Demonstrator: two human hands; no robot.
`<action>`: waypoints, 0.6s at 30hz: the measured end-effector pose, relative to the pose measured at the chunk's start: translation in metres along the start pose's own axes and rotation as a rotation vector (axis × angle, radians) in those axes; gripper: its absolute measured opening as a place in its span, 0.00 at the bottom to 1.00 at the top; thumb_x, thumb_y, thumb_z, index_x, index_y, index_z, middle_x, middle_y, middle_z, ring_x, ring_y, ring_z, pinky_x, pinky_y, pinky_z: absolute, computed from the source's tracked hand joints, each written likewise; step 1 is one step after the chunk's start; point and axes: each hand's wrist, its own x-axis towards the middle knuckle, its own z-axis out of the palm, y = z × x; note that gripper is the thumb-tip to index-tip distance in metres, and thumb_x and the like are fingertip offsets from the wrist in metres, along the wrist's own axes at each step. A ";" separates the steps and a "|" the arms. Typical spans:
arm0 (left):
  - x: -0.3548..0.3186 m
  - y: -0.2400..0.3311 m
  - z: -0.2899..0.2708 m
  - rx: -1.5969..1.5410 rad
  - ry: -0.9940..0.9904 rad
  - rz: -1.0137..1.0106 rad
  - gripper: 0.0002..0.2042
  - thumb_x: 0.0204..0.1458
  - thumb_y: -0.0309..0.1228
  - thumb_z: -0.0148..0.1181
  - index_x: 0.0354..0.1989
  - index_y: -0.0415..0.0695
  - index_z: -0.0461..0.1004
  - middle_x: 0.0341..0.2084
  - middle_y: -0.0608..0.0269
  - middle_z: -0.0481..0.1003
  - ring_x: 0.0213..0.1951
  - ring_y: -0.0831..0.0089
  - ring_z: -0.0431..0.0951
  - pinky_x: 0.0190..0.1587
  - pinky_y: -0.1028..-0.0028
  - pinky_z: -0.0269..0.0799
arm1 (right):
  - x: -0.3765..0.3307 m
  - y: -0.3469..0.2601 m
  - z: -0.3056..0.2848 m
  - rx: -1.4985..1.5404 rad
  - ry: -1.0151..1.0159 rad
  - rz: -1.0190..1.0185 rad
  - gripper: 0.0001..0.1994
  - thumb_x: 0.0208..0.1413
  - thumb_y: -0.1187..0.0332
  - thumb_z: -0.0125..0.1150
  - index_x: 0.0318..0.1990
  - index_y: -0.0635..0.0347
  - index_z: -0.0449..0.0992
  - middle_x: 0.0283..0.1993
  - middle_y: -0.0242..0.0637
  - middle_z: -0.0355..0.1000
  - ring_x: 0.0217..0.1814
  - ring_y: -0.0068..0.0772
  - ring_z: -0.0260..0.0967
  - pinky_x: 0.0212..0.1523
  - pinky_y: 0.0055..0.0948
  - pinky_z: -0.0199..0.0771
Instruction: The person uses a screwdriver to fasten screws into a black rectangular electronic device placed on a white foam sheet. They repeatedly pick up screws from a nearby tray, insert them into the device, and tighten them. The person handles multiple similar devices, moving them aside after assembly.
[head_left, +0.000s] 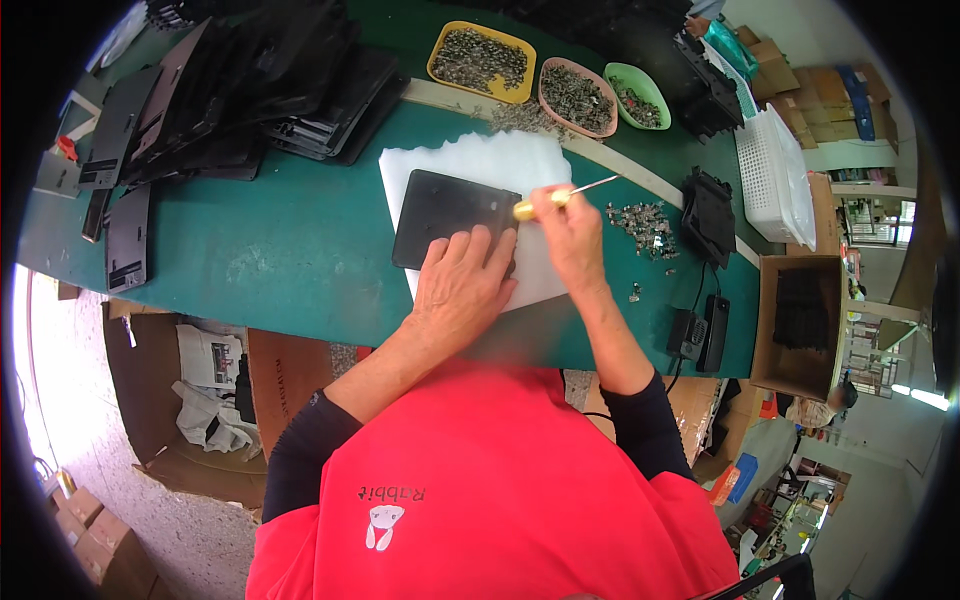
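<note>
A flat black plastic panel (pixel 452 212) lies on a white foam sheet (pixel 480 152) in front of me. My left hand (pixel 465 275) rests flat on the panel's near right part, fingers stretched out. Closed round a yellow-handled screwdriver (pixel 530 207) is my right hand (pixel 572 240), at the panel's right edge. The thin metal shaft points away to the upper right, while the handle's butt faces the panel. Whether the butt touches the panel I cannot tell. Right of my right hand, small metal parts (pixel 645 228) lie scattered on the green table (pixel 300 240).
Black panels (pixel 300 100) are piled at the far left. A yellow tray (pixel 440 65), a pink tray (pixel 545 88) and a green tray (pixel 655 85) hold small metal parts behind a pale wooden strip (pixel 660 190). Black adapters (pixel 712 335), a white basket (pixel 775 180) and a cardboard box (pixel 765 330) stand right.
</note>
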 end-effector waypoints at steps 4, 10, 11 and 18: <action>0.002 0.002 -0.002 -0.003 -0.015 -0.022 0.25 0.45 0.33 0.62 0.55 0.46 0.71 0.40 0.59 0.67 0.40 0.63 0.69 0.43 0.65 0.63 | 0.023 0.002 0.002 -0.148 0.025 -0.136 0.08 0.59 0.65 0.60 0.38 0.61 0.75 0.34 0.43 0.77 0.36 0.43 0.77 0.37 0.34 0.76; 0.005 0.003 0.005 0.048 0.062 0.010 0.28 0.39 0.34 0.71 0.53 0.43 0.71 0.36 0.61 0.67 0.37 0.65 0.69 0.38 0.66 0.62 | 0.009 0.001 0.023 -0.464 0.076 -0.412 0.09 0.58 0.64 0.59 0.34 0.61 0.74 0.35 0.43 0.72 0.36 0.48 0.73 0.35 0.40 0.74; 0.003 0.004 0.005 0.050 0.049 0.000 0.28 0.39 0.34 0.71 0.53 0.43 0.71 0.36 0.61 0.67 0.37 0.65 0.69 0.38 0.66 0.62 | 0.005 0.005 0.025 -0.408 0.094 -0.400 0.10 0.59 0.64 0.58 0.33 0.62 0.73 0.35 0.43 0.72 0.36 0.50 0.72 0.35 0.41 0.73; 0.001 0.006 0.004 0.044 0.073 0.014 0.28 0.41 0.35 0.70 0.53 0.42 0.71 0.36 0.61 0.67 0.37 0.65 0.68 0.39 0.66 0.62 | 0.034 0.037 -0.007 0.204 -0.046 0.193 0.13 0.61 0.62 0.61 0.39 0.67 0.75 0.36 0.43 0.77 0.33 0.35 0.79 0.32 0.25 0.79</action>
